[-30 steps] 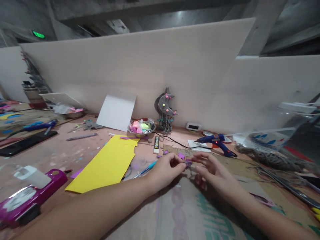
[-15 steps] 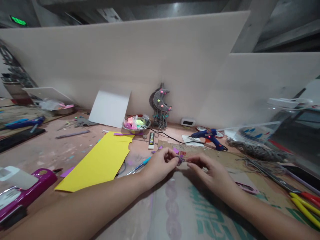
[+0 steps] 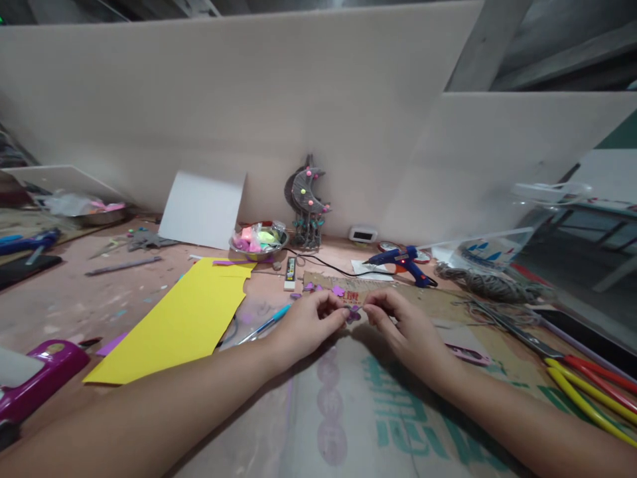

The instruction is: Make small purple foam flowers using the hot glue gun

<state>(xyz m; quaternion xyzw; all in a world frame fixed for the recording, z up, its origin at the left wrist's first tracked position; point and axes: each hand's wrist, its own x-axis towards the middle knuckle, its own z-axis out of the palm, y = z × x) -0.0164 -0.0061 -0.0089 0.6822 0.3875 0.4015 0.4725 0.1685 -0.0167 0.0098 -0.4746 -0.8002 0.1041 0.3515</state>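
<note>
Pinched at the fingertips of my left hand (image 3: pixel 318 325) is a small purple flower-shaped piece (image 3: pixel 353 315). My right hand (image 3: pixel 403 325) is closed in a pinch just to its right, on the end of a thin grey strand (image 3: pixel 361 308) that runs to the piece. Both hands are over the cardboard sheet (image 3: pixel 358 372), which bears green and purple print. Behind them lie several loose purple paper pieces (image 3: pixel 338 291). A blue pen (image 3: pixel 266 323) rests left of my left hand, and a pink cutter (image 3: pixel 468 354) lies beside my right wrist.
Yellow paper (image 3: pixel 174 325) lies to the left, near a magenta tool (image 3: pixel 47 378). At the back stand a bowl of clay (image 3: pixel 259 242), a grey moon ornament (image 3: pixel 307 199) and a blue glue gun (image 3: pixel 403 262). Grey yarn (image 3: pixel 492 282) and scissors (image 3: pixel 562 362) are on the right.
The camera view has shifted slightly right and down. Both hands still pinch; the purple piece now shows more openly between them, with the strand drawn toward my right fingers.
</note>
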